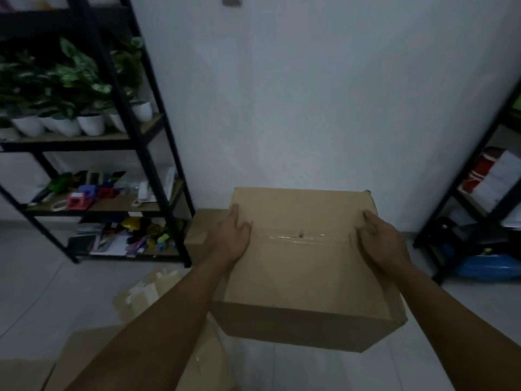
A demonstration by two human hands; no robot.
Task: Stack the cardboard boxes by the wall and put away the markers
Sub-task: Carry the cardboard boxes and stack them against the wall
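Note:
I hold a plain brown cardboard box [304,280], its top seam taped, in front of the white wall [310,108]. My left hand [231,241] grips its left top edge, thumb on the lid. My right hand [377,244] grips the right top edge in the same way. A second cardboard box [201,224] stands on the floor against the wall, just behind and left of the held one. More cardboard boxes [141,294] lie on the floor at the lower left, partly hidden by my left forearm. I cannot make out any markers.
A black metal shelf unit [146,153] stands to the left with potted plants [70,88], coloured desk items and stationery clutter [135,235]. Another black rack [462,193] at the right holds papers, with a blue object [490,266] on the floor beneath. The floor is pale tile.

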